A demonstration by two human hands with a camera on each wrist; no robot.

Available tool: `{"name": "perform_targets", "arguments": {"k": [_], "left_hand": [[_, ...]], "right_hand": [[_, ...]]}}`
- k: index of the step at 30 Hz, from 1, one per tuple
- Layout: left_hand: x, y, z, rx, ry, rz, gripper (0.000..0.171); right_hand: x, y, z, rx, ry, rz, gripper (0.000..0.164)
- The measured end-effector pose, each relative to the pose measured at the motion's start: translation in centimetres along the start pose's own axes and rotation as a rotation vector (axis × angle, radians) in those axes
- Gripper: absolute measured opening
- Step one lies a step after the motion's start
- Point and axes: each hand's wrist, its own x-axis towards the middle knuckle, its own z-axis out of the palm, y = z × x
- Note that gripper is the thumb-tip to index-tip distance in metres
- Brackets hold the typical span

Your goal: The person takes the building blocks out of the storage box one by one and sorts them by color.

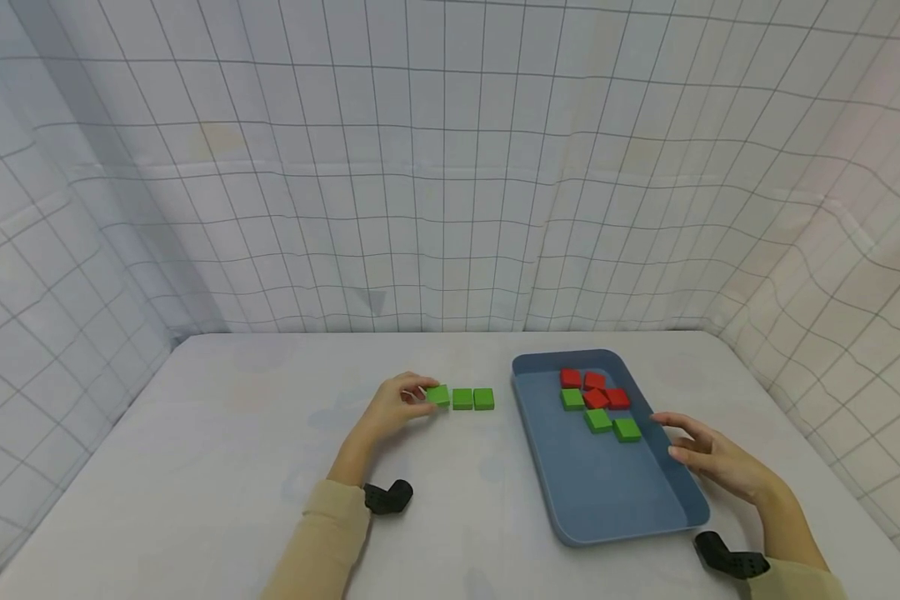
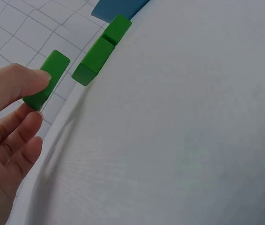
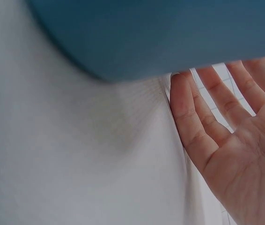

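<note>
My left hand (image 1: 394, 407) pinches a green square block (image 1: 438, 396) between thumb and fingers, and the left wrist view shows this block (image 2: 53, 77) slightly apart from its neighbours. Just right of it, two more green blocks (image 1: 473, 399) sit side by side in a row on the white table. At the right edge of the blue tray (image 1: 607, 500), my right hand (image 1: 720, 458) lies with relaxed, spread fingers, fingertips right at the rim. Inside the tray are several red blocks (image 1: 617, 398) and three green blocks (image 1: 598, 421), clustered toward its far end.
The white table (image 1: 217, 467) meets a white, grid-patterned curtain (image 1: 450, 183) at the back and both sides. A black wrist strap mount (image 1: 388, 497) sticks out from the left wrist, and another mount (image 1: 731, 557) from the right.
</note>
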Motion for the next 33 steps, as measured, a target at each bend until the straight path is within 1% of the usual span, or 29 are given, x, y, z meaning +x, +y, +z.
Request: {"name": "perform_targets", "arguments": {"k": [4, 11, 15, 18, 21, 24, 25, 26, 29, 32, 33], "left_hand": [[0.0, -0.5, -0.2, 0.018, -0.018, 0.002, 0.032], [0.2, -0.6, -0.4, 0.101, -0.075, -0.014, 0.033], [0.4, -0.8, -0.3, 0.132, -0.085, -0.022, 0.032], [0.5, -0.8, -0.2, 0.153, -0.089, -0.015, 0.032], [0.5, -0.9, 0.0, 0.150, -0.093, -0.020, 0.032], [0.5, -1.3, 0.1, 0.120, -0.094, -0.006, 0.032], [0.4, -1.5, 0.1, 0.107, -0.096, 0.005, 0.032], [0.6, -2.4, 0.2, 0.095, -0.099, 0.045, 0.033], [0.5, -2.5, 0.1, 0.077, -0.104, 0.081, 0.034], [0.5, -2.3, 0.1, 0.090, -0.113, 0.062, 0.034], [0.3, -1.4, 0.0, 0.103, -0.116, 0.019, 0.034]], "right_hand": [[0.0, 0.1, 0.0, -0.002, 0.001, -0.002, 0.052], [0.1, 0.3, -0.1, -0.004, 0.001, -0.004, 0.052], [0.1, 0.3, -0.2, -0.011, 0.000, -0.004, 0.052], [0.1, 0.3, -0.2, -0.011, -0.001, -0.006, 0.052], [0.1, 0.3, -0.2, -0.004, -0.003, -0.006, 0.052], [0.0, 0.3, -0.1, 0.001, -0.004, 0.000, 0.052], [0.0, 0.3, -0.1, -0.002, -0.002, 0.003, 0.052], [0.0, 0.2, -0.1, -0.006, 0.000, 0.006, 0.052], [0.0, 0.2, -0.1, -0.021, 0.008, 0.016, 0.052], [0.0, 0.1, 0.0, -0.021, 0.011, 0.021, 0.052], [0.0, 0.1, 0.0, -0.017, 0.010, 0.020, 0.052]]}}
